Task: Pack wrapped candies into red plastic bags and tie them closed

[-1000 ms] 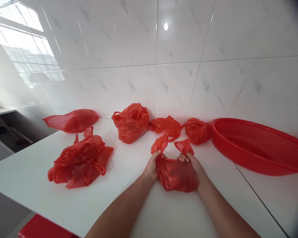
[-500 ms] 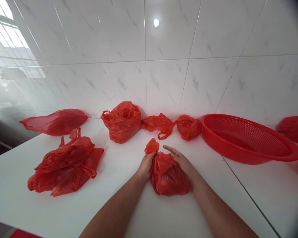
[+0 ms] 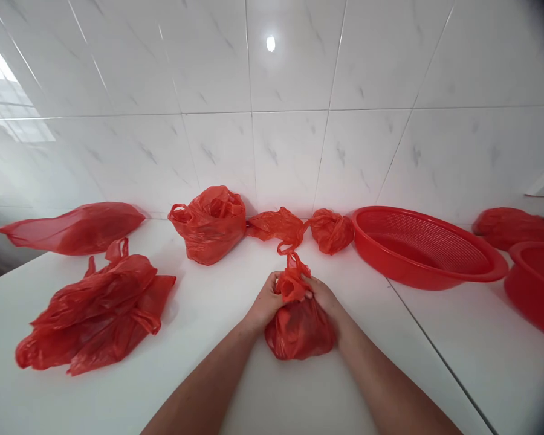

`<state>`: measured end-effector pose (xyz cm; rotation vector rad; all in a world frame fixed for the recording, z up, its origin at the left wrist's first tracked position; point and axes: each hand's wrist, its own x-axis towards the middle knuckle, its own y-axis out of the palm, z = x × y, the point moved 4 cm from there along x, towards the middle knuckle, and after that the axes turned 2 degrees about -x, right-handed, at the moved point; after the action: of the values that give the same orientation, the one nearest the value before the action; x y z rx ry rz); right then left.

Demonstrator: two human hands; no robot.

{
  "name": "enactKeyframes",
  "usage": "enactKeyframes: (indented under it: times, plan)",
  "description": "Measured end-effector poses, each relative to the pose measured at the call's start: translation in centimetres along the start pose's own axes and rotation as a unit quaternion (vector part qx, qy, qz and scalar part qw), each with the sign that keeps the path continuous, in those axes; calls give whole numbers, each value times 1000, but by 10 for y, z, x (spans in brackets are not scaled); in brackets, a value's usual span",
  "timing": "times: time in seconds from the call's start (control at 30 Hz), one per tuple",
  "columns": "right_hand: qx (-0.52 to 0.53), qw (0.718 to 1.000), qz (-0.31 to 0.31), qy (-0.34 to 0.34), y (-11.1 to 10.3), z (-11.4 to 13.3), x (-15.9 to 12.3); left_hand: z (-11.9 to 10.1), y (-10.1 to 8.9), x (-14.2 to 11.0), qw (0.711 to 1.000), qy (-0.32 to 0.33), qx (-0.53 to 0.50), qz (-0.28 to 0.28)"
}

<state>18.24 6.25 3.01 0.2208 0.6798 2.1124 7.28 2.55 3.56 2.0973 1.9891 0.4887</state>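
A filled red plastic bag rests on the white table in front of me, its contents hidden by the film. My left hand grips the gathered top of the bag from the left. From the other side my right hand has its fingers closed on the same bunched neck. One handle loop of the bag sticks up above my fingers, and a small opening shows between my hands.
A heap of red bags and a long red bag lie left. Along the tiled wall sit a bulging bag, a limp bag and a balled bag. Right are a red colander, another red basin and a red bundle.
My right hand, earlier with fingers stretched out beside the bag, has closed on its top. The bag's neck is drawn together between both hands. The view has turned slightly right.
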Motion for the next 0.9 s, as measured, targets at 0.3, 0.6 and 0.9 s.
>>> enactKeyframes:
  times: [0.3,0.6,0.9]
  plan:
    - [-37,998,-45,-3,-2,2,2,-23,-3,-8,909,251,323,-79]
    - [23,998,28,42,-1,0,-10,-11,-14,-2,985,88,118,-94]
    - [-140,989,6,-54,-11,11,0,2,-18,2,995,-13,-77,-54]
